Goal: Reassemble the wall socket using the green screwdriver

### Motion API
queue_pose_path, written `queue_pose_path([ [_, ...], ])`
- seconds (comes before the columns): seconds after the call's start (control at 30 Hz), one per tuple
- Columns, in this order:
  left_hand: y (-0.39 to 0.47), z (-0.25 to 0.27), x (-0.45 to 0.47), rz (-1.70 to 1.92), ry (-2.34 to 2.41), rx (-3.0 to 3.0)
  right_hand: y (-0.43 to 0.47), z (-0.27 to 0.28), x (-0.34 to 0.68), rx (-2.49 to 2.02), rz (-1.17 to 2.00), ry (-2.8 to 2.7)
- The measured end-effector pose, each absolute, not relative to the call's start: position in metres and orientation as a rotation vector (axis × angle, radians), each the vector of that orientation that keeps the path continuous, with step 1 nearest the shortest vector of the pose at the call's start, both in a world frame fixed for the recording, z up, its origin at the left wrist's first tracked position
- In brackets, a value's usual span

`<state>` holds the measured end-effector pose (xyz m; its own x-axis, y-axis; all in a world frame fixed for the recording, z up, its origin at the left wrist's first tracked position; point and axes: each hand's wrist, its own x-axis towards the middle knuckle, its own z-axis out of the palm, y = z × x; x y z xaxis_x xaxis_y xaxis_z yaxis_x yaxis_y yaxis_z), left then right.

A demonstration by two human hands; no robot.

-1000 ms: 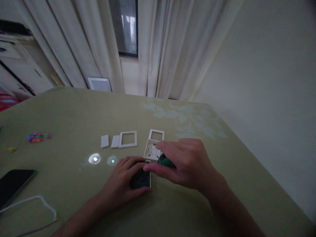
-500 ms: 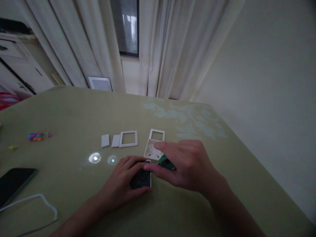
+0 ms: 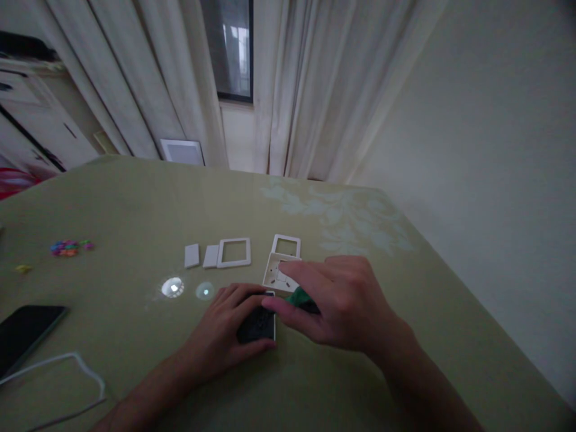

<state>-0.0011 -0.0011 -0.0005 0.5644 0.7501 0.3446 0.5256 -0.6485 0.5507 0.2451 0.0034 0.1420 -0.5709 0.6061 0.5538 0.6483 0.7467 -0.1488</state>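
Observation:
My left hand (image 3: pixel 220 336) is curled around a wall switch module (image 3: pixel 257 327), dark on its upward face with a white edge, holding it against the table. My right hand (image 3: pixel 348 303) grips a screwdriver (image 3: pixel 297 296) by its green and dark handle, beside the module's right edge. Fingers conceal the screwdriver's tip, so contact with the module cannot be made out. Just beyond the hands lies a white square mounting box (image 3: pixel 272 273), partly covered by the right hand. A thin white frame (image 3: pixel 287 237) touches its far side.
Left of the box lie a white square frame (image 3: pixel 234 241) and two white cover plates (image 3: pixel 192 255), (image 3: pixel 210 257). Small colourful pieces (image 3: pixel 67 248), a dark phone (image 3: pixel 29 333) and a white cable (image 3: pixel 85 363) occupy the table's left side. Curtains (image 3: pixel 324 90) hang behind the table; a wall (image 3: pixel 486 180) borders its right.
The right hand and screwdriver have turned very slightly, with the green handle showing a little differently. The left hand and the module have stayed in place.

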Motion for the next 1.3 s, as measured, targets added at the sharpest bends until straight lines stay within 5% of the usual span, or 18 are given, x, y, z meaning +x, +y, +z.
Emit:
queue_pose_path([
  [0.23,-0.001,-0.004,-0.001,0.785,1.038,2.446,0.0,0.157,0.247,-0.776,0.62,-2.454],
  [0.47,-0.002,-0.001,-0.001,0.793,1.025,2.419,0.003,0.143,0.244,-0.925,-0.022,-2.387],
  [0.7,-0.002,-0.002,-0.002,0.77,1.041,2.441,0.0,0.155,0.243,-0.758,0.528,-2.462],
  [0.9,-0.002,-0.003,-0.002,0.803,1.011,2.434,0.003,0.142,0.237,-0.932,-0.026,-2.389],
  [1.13,-0.002,0.001,-0.001,0.766,1.03,2.44,0.0,0.155,0.247,-0.837,0.57,-2.45],
  [1.3,-0.002,0.0,-0.002,0.779,1.0,2.443,0.003,0.147,0.244,-0.928,0.115,-2.436],
])
